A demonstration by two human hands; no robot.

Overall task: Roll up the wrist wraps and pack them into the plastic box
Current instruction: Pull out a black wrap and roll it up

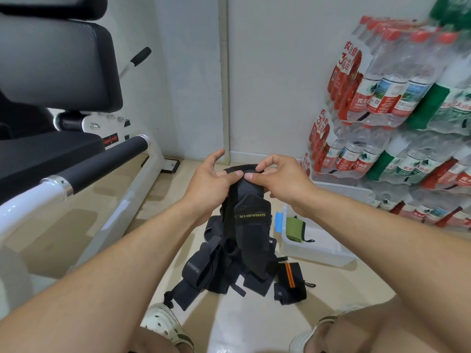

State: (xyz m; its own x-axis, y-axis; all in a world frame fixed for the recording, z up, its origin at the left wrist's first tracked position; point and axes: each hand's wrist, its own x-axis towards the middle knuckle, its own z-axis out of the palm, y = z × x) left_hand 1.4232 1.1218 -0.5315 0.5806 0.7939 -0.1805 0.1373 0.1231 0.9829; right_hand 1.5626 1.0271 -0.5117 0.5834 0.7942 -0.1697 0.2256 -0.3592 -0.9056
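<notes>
I am holding one black wrist wrap (251, 225) up in front of me by its top end, with both hands level and nearly touching. My left hand (211, 178) pinches the top edge between thumb and curled fingers; my right hand (276, 178) pinches the same edge just beside it, thumb towards me. The wrap hangs straight down from my fingers, so its long axis runs vertically, and its loose lower end drops towards a pile of dark wraps (216, 271) on the floor between my feet. To roll it, I judge I must turn the top end over and wind downward along that hanging length. The plastic box (318, 250) sits on the floor below my right forearm, nearer my right hand, with a green wrap (294, 229) already inside. An orange-striped wrap (290, 278) lies beside the pile.
</notes>
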